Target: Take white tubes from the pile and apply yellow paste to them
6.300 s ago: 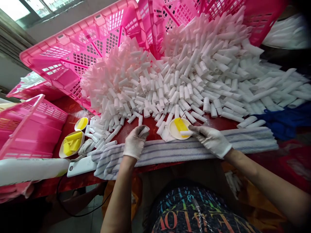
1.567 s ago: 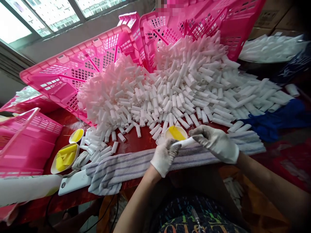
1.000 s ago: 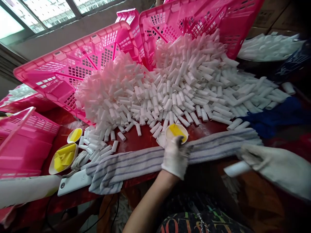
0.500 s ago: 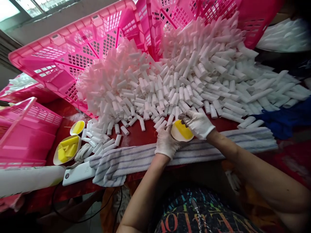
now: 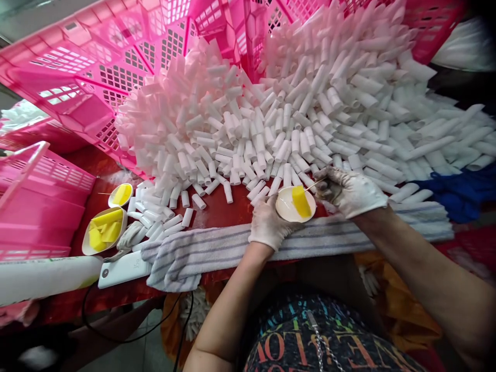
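A small white bowl [image 5: 285,205] is gripped by its left rim in my gloved left hand [image 5: 268,222], above the striped towel. Between the fingertips of my gloved right hand [image 5: 346,192] is a thin wooden pick [image 5: 314,184], angled down to the left. Its lower end meets a yellow slice [image 5: 301,202], apparently fruit, which stands tilted at the bowl's right side. Whether the slice still touches the bowl I cannot tell. Dark stains mark the right glove's fingertips.
Short white tubes [image 5: 271,119] lie heaped before pink baskets [image 5: 127,67]. At left are a bowl of yellow pieces [image 5: 104,235], a smaller bowl with yellow pieces [image 5: 121,195] and a phone [image 5: 124,270]. A striped towel [image 5: 217,248] runs along the table's front edge.
My right hand has drawn back to the right from over the bowl. The yellow slice, lying across the bowl before, is now tipped up at its right side. The camera view has shifted slightly.
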{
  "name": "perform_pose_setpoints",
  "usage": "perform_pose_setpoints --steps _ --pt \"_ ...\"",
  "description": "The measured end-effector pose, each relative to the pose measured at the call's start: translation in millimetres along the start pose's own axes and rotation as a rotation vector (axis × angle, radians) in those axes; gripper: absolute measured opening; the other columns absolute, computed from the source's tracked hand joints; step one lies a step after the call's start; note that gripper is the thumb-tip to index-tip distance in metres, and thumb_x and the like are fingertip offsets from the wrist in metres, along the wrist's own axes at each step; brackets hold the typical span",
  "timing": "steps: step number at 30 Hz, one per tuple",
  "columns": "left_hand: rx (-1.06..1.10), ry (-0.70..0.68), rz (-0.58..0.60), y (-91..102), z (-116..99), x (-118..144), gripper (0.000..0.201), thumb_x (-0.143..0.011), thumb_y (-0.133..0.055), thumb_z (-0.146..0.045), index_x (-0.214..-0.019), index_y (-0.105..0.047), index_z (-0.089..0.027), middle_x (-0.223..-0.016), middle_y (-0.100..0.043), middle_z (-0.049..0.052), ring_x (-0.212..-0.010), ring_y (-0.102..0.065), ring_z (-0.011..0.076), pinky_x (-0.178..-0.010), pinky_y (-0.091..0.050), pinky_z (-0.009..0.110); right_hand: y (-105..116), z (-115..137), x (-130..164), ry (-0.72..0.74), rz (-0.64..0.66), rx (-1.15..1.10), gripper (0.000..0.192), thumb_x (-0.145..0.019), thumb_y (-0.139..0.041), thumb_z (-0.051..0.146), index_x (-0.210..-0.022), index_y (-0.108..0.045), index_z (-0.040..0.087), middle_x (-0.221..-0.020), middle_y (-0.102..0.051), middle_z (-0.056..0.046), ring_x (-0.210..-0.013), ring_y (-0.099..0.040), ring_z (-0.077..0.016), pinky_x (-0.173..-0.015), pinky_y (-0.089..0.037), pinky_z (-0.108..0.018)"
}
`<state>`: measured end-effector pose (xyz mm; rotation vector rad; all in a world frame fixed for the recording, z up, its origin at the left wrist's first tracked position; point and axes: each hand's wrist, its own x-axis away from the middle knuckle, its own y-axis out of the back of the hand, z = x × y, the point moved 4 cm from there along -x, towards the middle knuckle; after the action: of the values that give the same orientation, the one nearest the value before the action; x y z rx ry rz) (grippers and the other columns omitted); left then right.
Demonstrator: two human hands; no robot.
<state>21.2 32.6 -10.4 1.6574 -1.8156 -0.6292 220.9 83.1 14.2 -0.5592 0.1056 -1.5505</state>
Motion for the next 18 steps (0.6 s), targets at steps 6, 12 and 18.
perform_pose_setpoints --steps 6,12,18 --pt "0.004 0.02 -0.008 -1.7 0.8 0.6 0.112 -0.044 -0.095 -0.055 -0.144 -0.056 -0.025 -0.144 -0.053 0.011 -0.138 -0.048 0.0338 -0.117 -0.041 0.036 -3.9 9.9 16.7 0.135 -0.072 0.092 0.033 -0.068 -0.088 0.045 -0.076 -0.07 0.019 -0.072 -0.068 0.0 -0.056 -0.058 -0.0093 -0.049 -0.049 -0.021" --pt "0.019 -0.009 -0.027 -0.5 -1.4 1.7 0.107 -0.047 -0.094 -0.059 -0.143 -0.056 -0.03 -0.137 -0.057 0.01 -0.134 -0.051 0.0319 -0.116 -0.043 0.037 23.3 -31.2 44.8 0.033 -0.117 0.355 0.051 -0.069 -0.082 0.064 -0.09 -0.075 0.018 -0.07 -0.072 -0.003 -0.058 -0.06 -0.0101 -0.055 -0.049 -0.022" --pt "-0.004 0.001 -0.023 -0.3 -1.2 1.7 0.106 -0.049 -0.093 -0.058 -0.144 -0.056 -0.029 -0.142 -0.054 0.011 -0.14 -0.046 0.0326 -0.117 -0.041 0.037 42.5 -11.4 55.1 -0.056 -0.171 0.425 0.065 -0.054 -0.086 0.07 -0.09 -0.075 0.017 -0.071 -0.074 -0.004 -0.051 -0.056 -0.0088 -0.047 -0.046 -0.021"
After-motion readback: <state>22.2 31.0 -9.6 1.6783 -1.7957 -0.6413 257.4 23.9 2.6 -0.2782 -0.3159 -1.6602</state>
